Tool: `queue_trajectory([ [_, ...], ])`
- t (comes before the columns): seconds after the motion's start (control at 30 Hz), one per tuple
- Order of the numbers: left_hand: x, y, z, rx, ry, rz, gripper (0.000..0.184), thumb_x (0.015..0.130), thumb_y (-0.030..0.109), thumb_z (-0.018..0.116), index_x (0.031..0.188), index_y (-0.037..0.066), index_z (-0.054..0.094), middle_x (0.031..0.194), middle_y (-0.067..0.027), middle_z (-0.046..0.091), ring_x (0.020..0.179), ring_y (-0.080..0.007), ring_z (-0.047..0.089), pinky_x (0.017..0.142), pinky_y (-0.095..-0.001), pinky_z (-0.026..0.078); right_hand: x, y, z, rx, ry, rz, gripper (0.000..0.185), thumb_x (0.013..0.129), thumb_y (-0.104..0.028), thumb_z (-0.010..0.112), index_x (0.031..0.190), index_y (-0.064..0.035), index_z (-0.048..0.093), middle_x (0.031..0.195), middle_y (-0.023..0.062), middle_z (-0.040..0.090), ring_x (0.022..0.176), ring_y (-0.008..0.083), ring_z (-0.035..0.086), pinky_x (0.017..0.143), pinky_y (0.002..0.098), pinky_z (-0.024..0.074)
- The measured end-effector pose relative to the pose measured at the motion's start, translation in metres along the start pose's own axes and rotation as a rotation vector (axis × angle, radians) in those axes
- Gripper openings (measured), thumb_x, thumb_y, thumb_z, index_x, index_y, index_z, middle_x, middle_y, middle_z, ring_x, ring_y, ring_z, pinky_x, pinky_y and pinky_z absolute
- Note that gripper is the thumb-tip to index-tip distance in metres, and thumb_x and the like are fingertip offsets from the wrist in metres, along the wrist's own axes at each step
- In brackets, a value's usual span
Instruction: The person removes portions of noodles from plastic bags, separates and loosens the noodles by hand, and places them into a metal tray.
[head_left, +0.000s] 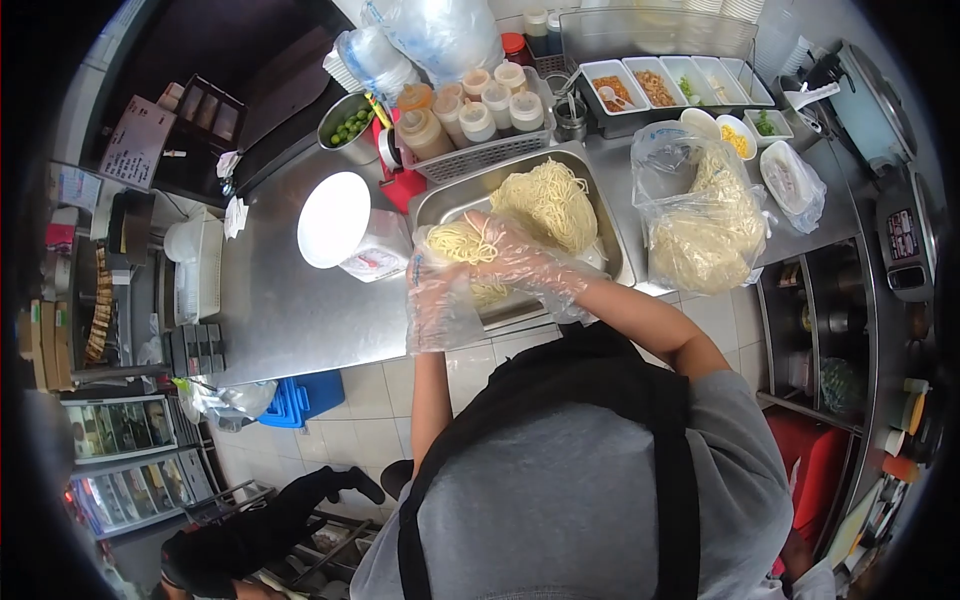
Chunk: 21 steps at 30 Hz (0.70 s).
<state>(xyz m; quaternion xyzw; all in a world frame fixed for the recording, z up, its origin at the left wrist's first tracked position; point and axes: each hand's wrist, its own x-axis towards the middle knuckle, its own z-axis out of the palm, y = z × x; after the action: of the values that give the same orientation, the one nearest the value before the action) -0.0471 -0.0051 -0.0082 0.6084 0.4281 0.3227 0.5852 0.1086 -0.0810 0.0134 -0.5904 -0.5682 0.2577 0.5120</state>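
A clump of pale yellow noodles (458,243) is held between my two hands over the left side of a steel tray (622,245). My left hand (432,272), in a loose clear plastic glove, cups the clump from the left and below. My right hand (498,248), gloved the same way, closes on it from the right; some fingers are hidden by noodles and plastic. A larger mound of noodles (548,205) lies in the tray behind my right hand. Left of the tray, a white bowl (334,220) rests tilted on a white scale (376,255).
Behind the tray stands a grey basket (480,155) of squeeze bottles. Bagged noodles (705,235) lie to the right, near a rack of toppings (665,85). A pot of green limes (350,125) sits back left. Another person (240,540) is at lower left.
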Motion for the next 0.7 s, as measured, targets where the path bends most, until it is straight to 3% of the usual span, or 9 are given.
queue_trajectory([
  [0.1,0.013,-0.011,-0.010,-0.113,-0.019,-0.136,0.053,0.067,-0.002,0.077,0.115,-0.001,0.054,0.104,-0.0120,0.064,0.090,-0.0188,0.063,0.076,-0.0306,0.054,0.002,-0.018,-0.009,-0.013,-0.099,0.159,0.075,0.060,-0.041,0.082,0.115,-0.0023,0.049,0.107,0.0183,0.057,0.105,0.0323,0.055,0.089,0.0403,0.0421],
  [0.17,0.025,-0.045,-0.026,0.343,-0.103,0.010,0.058,0.068,0.000,0.077,0.120,0.000,0.051,0.112,-0.0132,0.060,0.100,-0.0195,0.059,0.083,-0.0324,0.052,-0.001,-0.025,-0.012,0.019,-0.133,0.153,0.087,0.057,-0.040,0.085,0.123,-0.0017,0.043,0.115,0.0190,0.055,0.112,0.0328,0.052,0.094,0.0404,0.0404],
  [0.23,0.013,-0.047,-0.032,0.293,-0.138,0.025,0.064,0.069,0.001,0.078,0.125,0.001,0.046,0.118,-0.0137,0.055,0.108,-0.0200,0.054,0.088,-0.0339,0.050,-0.018,-0.011,-0.014,0.009,-0.120,-0.016,0.098,0.056,-0.032,0.087,0.133,-0.0008,0.035,0.120,0.0178,0.052,0.114,0.0296,0.051,0.097,0.0379,0.0401],
  [0.3,-0.006,-0.042,-0.035,-0.264,-0.129,-0.079,0.072,0.069,0.002,0.078,0.130,0.002,0.041,0.124,-0.0136,0.051,0.114,-0.0203,0.050,0.092,-0.0351,0.047,-0.032,0.007,-0.014,-0.020,-0.168,0.025,0.108,0.051,-0.030,0.090,0.136,-0.0002,0.031,0.123,0.0169,0.050,0.115,0.0299,0.049,0.100,0.0384,0.0382],
  [0.33,-0.005,-0.049,-0.038,-0.228,-0.167,-0.016,0.074,0.068,0.002,0.079,0.131,0.002,0.039,0.125,-0.0133,0.050,0.114,-0.0204,0.050,0.093,-0.0351,0.047,-0.036,0.014,-0.012,-0.035,-0.189,0.046,0.112,0.049,-0.030,0.091,0.138,0.0001,0.029,0.125,0.0165,0.048,0.116,0.0300,0.048,0.101,0.0386,0.0372],
  [0.43,0.007,-0.087,-0.042,-0.085,-0.214,0.241,0.073,0.066,-0.001,0.080,0.128,0.002,0.042,0.121,-0.0123,0.054,0.106,-0.0203,0.056,0.088,-0.0337,0.050,-0.036,0.025,0.005,-0.087,-0.072,-0.008,0.110,0.047,-0.029,0.092,0.136,-0.0009,0.033,0.122,0.0157,0.050,0.115,0.0292,0.049,0.100,0.0383,0.0382],
  [0.53,0.007,-0.077,-0.035,0.044,-0.107,-0.021,0.062,0.067,-0.001,0.079,0.121,0.000,0.048,0.111,-0.0118,0.060,0.094,-0.0202,0.061,0.080,-0.0317,0.054,-0.027,0.030,0.003,0.071,-0.147,0.000,0.107,0.046,-0.030,0.092,0.133,-0.0015,0.038,0.118,0.0147,0.052,0.114,0.0299,0.050,0.099,0.0390,0.0381],
  [0.57,0.004,-0.069,-0.033,0.044,-0.075,0.010,0.053,0.069,0.000,0.077,0.117,-0.001,0.053,0.102,-0.0111,0.064,0.085,-0.0187,0.063,0.072,-0.0305,0.055,-0.027,0.036,0.007,0.023,-0.128,0.007,0.105,0.046,-0.032,0.092,0.132,-0.0016,0.040,0.119,0.0158,0.052,0.114,0.0308,0.050,0.099,0.0393,0.0382],
  [0.7,-0.003,-0.044,-0.004,-0.211,-0.002,0.076,0.056,0.073,0.003,0.076,0.123,-0.001,0.049,0.105,-0.0126,0.063,0.090,-0.0175,0.062,0.073,-0.0311,0.056,-0.024,0.037,-0.003,-0.070,-0.069,-0.005,0.102,0.046,-0.037,0.091,0.130,-0.0019,0.044,0.120,0.0184,0.054,0.114,0.0330,0.050,0.099,0.0400,0.0383],
])
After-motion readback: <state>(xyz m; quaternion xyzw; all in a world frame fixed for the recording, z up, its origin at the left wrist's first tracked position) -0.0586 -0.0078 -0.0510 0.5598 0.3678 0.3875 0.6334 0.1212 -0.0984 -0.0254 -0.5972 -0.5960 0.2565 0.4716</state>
